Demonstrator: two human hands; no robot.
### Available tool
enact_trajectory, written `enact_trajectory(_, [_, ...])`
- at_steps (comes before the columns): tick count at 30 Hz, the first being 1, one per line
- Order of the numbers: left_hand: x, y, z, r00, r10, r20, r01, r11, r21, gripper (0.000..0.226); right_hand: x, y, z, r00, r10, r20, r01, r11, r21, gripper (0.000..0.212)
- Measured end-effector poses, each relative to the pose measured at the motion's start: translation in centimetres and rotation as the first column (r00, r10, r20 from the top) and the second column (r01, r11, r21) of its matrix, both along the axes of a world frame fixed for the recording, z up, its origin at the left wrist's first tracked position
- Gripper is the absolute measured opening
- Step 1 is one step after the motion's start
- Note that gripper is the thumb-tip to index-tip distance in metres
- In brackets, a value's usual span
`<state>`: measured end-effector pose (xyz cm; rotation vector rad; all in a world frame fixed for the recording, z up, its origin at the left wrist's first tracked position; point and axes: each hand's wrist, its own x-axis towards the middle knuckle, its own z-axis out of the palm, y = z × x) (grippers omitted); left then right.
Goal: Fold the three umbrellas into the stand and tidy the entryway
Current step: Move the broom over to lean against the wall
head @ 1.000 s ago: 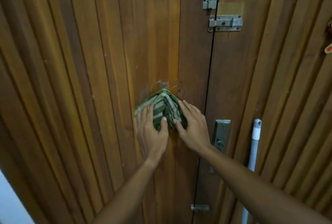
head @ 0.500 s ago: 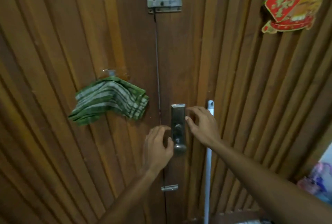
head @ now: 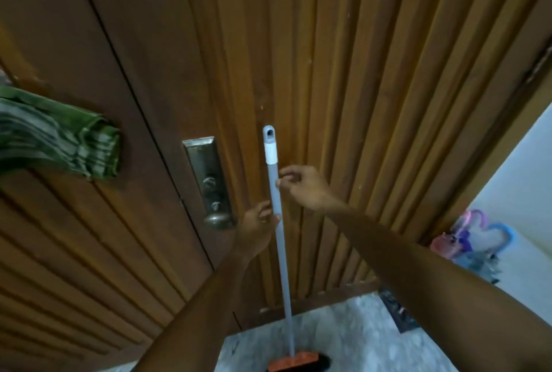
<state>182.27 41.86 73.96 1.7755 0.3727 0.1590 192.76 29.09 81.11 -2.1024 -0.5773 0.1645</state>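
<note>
1. My left hand (head: 259, 227) is at the broom (head: 276, 216) handle, fingers loosely curled, palm side against the pole just below its middle grip; I cannot tell if it fully closes round it
2. My right hand (head: 301, 188) is higher up, thumb and fingertips pinched toward the pole just under the white collar; whether they actually press it is hard to tell
3. The broom stands nearly upright against the door (head: 343, 88), its grey pole leaning slightly, hang-hole tip at the top, and the orange head with dark bristles down on the floor (head: 343, 339) at the lower edge of view
4. Left of the pole is the lock plate (head: 209, 177) with a round knob (head: 217, 219) under it, just beside my left hand
5. A green striped cloth (head: 59, 141) hangs on the door at the far left, well apart from both hands
6. At the right, by the white wall (head: 513, 180), sits a blurred pink and blue thing (head: 475, 240)
7. No umbrella or stand shows in view
</note>
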Motion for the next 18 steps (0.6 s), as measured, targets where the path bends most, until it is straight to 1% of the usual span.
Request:
enact_trajectory(2, [0.8, -0.8, -0.8, 1.000, 0.021, -0.009, -0.020, 0.998, 0.060, 0.044, 0.0, 0.0, -0.7, 0.995, 0.095, -0.029, -0.095, 0.995, 0.012, 0.029])
enact_trajectory(3, [0.8, -1.1, -1.2, 0.999, 0.043, -0.005, -0.042, 0.997, 0.070, 0.040, 0.1, -0.1, -1.3, 0.993, 0.116, -0.026, -0.115, 0.993, 0.033, 0.029])
enact_trajectory(5, [0.6, -2.1, -2.1, 0.998, 0.052, 0.043, -0.053, 0.998, 0.026, 0.032, -0.4, -0.9, -2.4, 0.993, 0.115, -0.021, -0.112, 0.989, 0.092, 0.024])
enact_trajectory(7, [-0.2, -2.8, -2.8, 0.997, 0.050, 0.053, -0.054, 0.996, 0.067, 0.021, -0.9, -2.1, -3.1, 0.993, 0.115, -0.028, -0.111, 0.987, 0.112, 0.017])
enact_trajectory(9, [-0.7, -3.4, -2.4, 0.997, 0.046, 0.068, -0.052, 0.994, 0.093, 0.016, -1.6, -3.6, -2.7, 0.990, 0.137, -0.040, -0.131, 0.983, 0.130, 0.014])
enact_trajectory(12, [-1.6, -4.1, -1.6, 0.993, -0.054, 0.101, 0.037, 0.987, 0.157, 0.009, -2.9, -5.8, -1.5, 0.986, 0.154, -0.061, -0.147, 0.983, 0.106, 0.014])
enact_trajectory(13, [-2.0, -4.4, -1.5, 0.991, -0.075, 0.112, 0.056, 0.985, 0.166, 0.010, -3.5, -6.5, -1.3, 0.986, 0.150, -0.073, -0.143, 0.985, 0.099, 0.015])
enact_trajectory(15, [-2.5, -5.2, -1.8, 0.986, -0.121, 0.119, 0.103, 0.984, 0.148, 0.013, -5.0, -8.1, -0.6, 0.987, 0.138, -0.077, -0.132, 0.988, 0.084, 0.017])
enact_trajectory(18, [-2.6, -7.0, -1.4, 0.955, -0.270, 0.121, 0.257, 0.959, 0.119, 0.011, -6.9, -11.1, 0.5, 0.994, 0.085, -0.075, -0.078, 0.993, 0.084, 0.009])
